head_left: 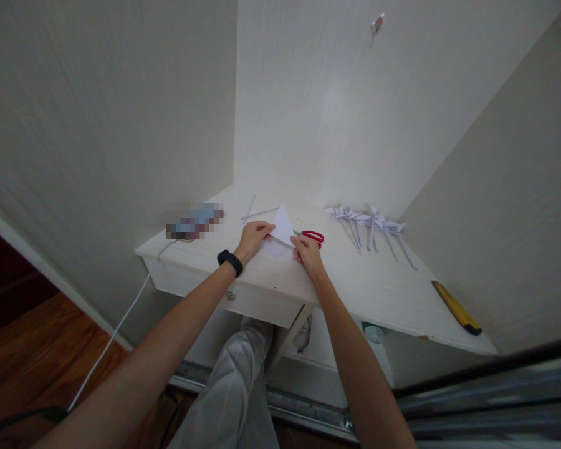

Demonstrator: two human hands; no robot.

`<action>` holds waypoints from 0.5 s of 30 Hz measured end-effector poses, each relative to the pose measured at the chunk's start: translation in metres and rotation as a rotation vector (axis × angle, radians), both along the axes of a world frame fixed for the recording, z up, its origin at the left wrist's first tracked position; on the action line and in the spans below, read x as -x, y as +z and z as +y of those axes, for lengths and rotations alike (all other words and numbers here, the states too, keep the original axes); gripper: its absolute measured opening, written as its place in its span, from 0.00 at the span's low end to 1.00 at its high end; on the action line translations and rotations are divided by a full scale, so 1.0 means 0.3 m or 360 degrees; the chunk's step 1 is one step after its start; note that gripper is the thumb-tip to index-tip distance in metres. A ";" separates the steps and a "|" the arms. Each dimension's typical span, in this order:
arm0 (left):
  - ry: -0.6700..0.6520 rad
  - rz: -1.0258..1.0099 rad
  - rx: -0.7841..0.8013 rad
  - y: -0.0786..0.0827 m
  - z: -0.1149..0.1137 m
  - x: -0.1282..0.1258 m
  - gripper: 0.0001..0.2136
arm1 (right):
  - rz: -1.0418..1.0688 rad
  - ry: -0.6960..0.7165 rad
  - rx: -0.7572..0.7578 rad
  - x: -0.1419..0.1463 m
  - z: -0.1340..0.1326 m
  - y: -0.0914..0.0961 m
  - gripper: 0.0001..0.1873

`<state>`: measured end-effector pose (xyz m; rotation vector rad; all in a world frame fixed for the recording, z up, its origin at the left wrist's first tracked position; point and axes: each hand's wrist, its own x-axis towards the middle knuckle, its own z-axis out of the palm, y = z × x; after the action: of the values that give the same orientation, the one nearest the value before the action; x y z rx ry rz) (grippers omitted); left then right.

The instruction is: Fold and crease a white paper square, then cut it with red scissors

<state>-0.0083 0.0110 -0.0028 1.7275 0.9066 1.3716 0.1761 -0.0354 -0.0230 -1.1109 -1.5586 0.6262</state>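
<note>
Between my two hands is a white sheet of paper (pixel 283 226), folded to a triangle with its point toward the back wall. My left hand (pixel 256 237), with a black band on the wrist, pinches its left corner. The right corner is gripped by the fingers of my right hand (pixel 307 251). Below the triangle, more white paper (pixel 277 251) shows near the desk top; whether it is a separate sheet I cannot tell. Scissors with red handles (pixel 314 236) lie just behind my right hand, their blades partly hidden by the paper.
Thin rolled paper sticks (pixel 250 210) lie behind my left hand. Several paper pinwheel-like pieces on sticks (pixel 371 221) rest at the back right of the white desk (pixel 355 287). A yellow cutter (pixel 455 307) is at the right edge. A blurred object (pixel 195 221) with a white cable (pixel 121 327) sits left.
</note>
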 end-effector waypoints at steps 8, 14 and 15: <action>0.0111 -0.0073 0.0021 -0.003 0.012 0.002 0.13 | -0.0001 0.0010 -0.0015 -0.003 0.000 0.003 0.12; 0.0085 -0.0075 0.0040 0.000 0.005 0.002 0.13 | 0.0018 0.0028 -0.0034 -0.004 0.008 -0.001 0.11; 0.0074 -0.0066 0.0040 0.001 0.003 0.001 0.13 | 0.0021 0.0036 -0.0035 -0.004 0.009 -0.001 0.11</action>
<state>-0.0087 0.0119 -0.0025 1.6627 0.9428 1.4152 0.1772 -0.0325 -0.0232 -1.0720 -1.5653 0.6289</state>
